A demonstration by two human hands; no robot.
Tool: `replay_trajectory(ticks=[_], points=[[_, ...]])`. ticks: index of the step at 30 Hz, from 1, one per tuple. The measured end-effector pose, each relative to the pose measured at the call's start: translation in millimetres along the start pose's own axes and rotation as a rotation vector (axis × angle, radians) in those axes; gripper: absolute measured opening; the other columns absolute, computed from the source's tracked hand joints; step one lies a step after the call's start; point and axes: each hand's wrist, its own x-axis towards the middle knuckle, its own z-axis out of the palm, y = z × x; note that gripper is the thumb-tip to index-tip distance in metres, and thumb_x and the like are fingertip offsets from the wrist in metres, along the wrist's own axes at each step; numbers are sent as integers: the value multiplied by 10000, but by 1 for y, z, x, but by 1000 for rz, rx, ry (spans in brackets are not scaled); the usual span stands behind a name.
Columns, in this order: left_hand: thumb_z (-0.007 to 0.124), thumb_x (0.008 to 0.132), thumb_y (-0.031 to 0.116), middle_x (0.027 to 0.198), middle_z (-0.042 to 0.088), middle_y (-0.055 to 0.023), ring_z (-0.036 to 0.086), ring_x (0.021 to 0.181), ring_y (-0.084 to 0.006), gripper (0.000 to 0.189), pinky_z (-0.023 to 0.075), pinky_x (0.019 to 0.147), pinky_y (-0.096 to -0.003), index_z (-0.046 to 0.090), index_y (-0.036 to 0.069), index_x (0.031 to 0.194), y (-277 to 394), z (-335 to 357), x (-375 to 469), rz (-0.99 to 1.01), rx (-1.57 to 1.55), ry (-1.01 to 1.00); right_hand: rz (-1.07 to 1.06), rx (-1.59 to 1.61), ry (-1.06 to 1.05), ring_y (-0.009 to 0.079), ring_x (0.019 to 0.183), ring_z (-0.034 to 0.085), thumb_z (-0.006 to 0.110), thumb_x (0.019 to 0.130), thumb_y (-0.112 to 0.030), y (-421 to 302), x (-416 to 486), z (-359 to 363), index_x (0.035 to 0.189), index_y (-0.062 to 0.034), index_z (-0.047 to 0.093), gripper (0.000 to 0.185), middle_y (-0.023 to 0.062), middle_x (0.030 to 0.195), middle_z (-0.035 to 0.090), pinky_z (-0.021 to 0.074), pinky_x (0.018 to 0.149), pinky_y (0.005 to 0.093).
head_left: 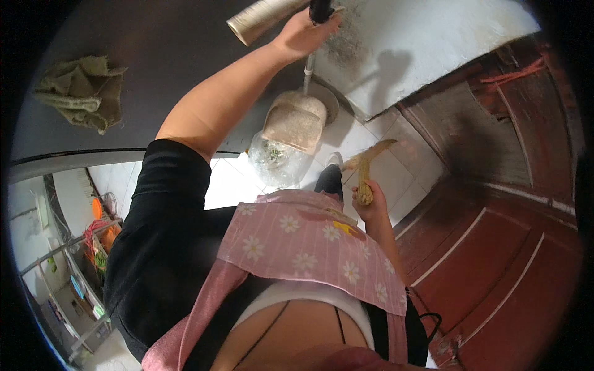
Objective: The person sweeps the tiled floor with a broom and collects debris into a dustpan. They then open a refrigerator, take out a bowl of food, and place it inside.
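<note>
My left hand [310, 31] is raised at the top, closed around the black grip of a long-handled dustpan [297, 118]. The dustpan's pale, dirty pan hangs below, its lip over a clear plastic bag [277, 162] with greenish scraps inside. In my right hand [371, 201], at lower right, is the bound handle of a short straw hand broom [365, 174]. The broom's bristles spread towards the upper right above the tiled floor. Part of the bag lies hidden under the pan.
A dark countertop [153, 55] at upper left bears a crumpled cloth [86, 90] and a pale roll [264, 21]. A white ledge [436, 41] stands at upper right, a red wooden door [473, 273] at right. Shelving [65, 287] with goods is at lower left. My shoe [335, 160] is near the broom.
</note>
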Motion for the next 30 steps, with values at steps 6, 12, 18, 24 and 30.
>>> replay_trajectory(ticks=[6, 12, 18, 24, 30], points=[[525, 950, 200, 1123, 608, -114, 602, 966, -220, 365, 495, 838, -348, 507, 28, 1272, -22, -4, 77, -119, 367, 182, 126, -84, -17, 222, 656, 596, 551, 876, -318, -100, 30, 46, 1004, -86, 563, 265, 165, 867, 648, 504, 562, 297], [545, 943, 301, 1166, 576, -110, 585, 928, -190, 524, 487, 802, -316, 401, 97, 1403, -39, -4, 128, -198, 50, 629, 192, -143, -80, 204, 691, 601, 543, 889, -305, -162, 45, 98, 1018, -100, 573, 244, 172, 923, 644, 514, 598, 265], [640, 869, 433, 954, 654, -101, 623, 891, -219, 487, 492, 833, -335, 585, 13, 1109, -90, -7, 170, -64, 283, 698, 132, 10, -58, 203, 715, 610, 533, 901, -290, -203, 38, 152, 1027, -31, 574, 291, 183, 921, 627, 519, 604, 270], [661, 847, 402, 1164, 589, -187, 573, 1080, -321, 578, 456, 930, -394, 512, 6, 1240, -129, -19, 195, 26, 477, 608, 237, 131, -382, 223, 721, 613, 543, 915, -273, -230, 54, 196, 1029, 18, 546, 313, 178, 898, 585, 539, 587, 289], [703, 817, 282, 1311, 522, -212, 519, 1205, -319, 724, 422, 998, -383, 359, 9, 1393, -105, -34, 141, -214, 484, 554, 289, 276, -289, 231, 731, 620, 538, 927, -287, -245, 163, 294, 1021, 13, 492, 317, 174, 931, 554, 559, 566, 282]])
